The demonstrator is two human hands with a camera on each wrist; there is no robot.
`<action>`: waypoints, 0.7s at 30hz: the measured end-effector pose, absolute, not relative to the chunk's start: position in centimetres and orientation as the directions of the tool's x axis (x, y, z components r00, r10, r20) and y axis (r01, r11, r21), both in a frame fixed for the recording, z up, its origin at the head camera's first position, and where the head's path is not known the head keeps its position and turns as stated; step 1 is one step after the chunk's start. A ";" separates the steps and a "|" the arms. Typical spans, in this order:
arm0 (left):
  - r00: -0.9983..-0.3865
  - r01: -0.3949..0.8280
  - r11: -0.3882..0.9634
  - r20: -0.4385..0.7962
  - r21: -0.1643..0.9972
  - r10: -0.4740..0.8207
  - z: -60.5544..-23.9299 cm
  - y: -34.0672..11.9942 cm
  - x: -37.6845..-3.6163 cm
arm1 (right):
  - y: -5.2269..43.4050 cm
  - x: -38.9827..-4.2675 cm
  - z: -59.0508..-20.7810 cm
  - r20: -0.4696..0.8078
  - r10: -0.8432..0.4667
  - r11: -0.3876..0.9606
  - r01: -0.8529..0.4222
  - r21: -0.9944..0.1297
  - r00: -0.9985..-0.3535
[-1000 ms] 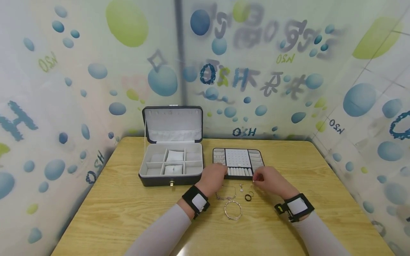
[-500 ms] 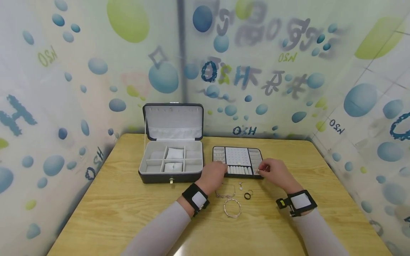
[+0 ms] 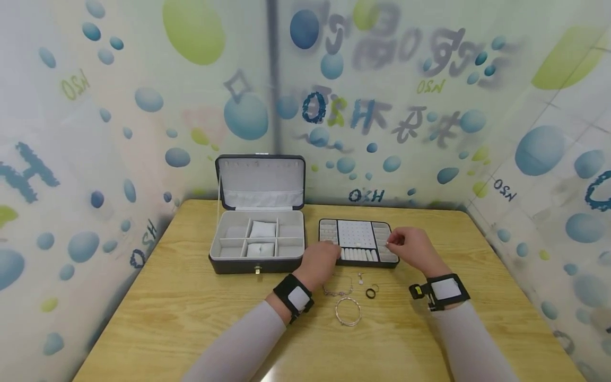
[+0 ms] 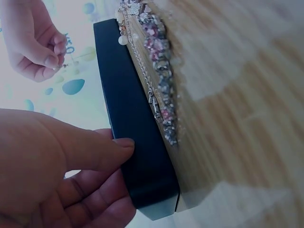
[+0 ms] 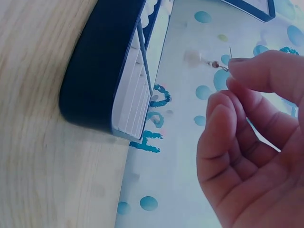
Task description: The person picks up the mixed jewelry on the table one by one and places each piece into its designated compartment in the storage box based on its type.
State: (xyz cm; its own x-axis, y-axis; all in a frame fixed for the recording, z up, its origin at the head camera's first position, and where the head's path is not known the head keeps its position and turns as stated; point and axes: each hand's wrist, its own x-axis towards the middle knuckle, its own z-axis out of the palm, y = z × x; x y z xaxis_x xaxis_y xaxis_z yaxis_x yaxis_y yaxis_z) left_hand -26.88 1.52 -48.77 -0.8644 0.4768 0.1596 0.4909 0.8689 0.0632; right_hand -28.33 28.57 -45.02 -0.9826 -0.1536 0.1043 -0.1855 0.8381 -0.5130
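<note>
My left hand (image 3: 320,263) grips the left front corner of the black jewelry tray (image 3: 358,233), thumb on its dark side wall (image 4: 126,95) in the left wrist view. Thumb and index finger of my right hand (image 3: 416,249) pinch a small earring (image 5: 216,65) with a thin post and a pale, blurred drop. That hand hovers by the tray's right-hand compartments, apart from them. A chain with pink and clear stones (image 4: 156,52) lies along the tray's front. Another drop earring (image 3: 360,281) lies on the table nearby.
An open jewelry box (image 3: 234,266) with compartments and white cushions stands left of the tray, lid upright. In front lie a bangle (image 3: 349,324), a black ring (image 3: 367,295) and a thin ring (image 3: 377,287). Patterned sheets hang behind the wooden table (image 3: 181,297).
My right hand has lifted the earring from the table in front of the tray and moved it up beside the tray's right compartments. My left hand has stayed on the tray.
</note>
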 end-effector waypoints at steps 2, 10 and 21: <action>-0.863 0.491 0.869 0.163 0.058 0.477 -48.8 1.5 -26.9 | 28.4 -28.6 -45.0 0.105 -0.147 0.845 -0.180 -0.503 -0.984; -0.867 0.485 0.872 0.165 0.064 0.470 -48.6 1.5 -26.9 | 27.7 -29.4 -45.0 0.101 -0.139 0.857 -0.171 -0.486 -0.985; -0.869 0.476 0.878 0.180 0.043 0.462 -48.8 1.8 -26.9 | 27.2 -30.5 -45.7 0.140 -0.160 0.869 -0.207 -0.449 -0.977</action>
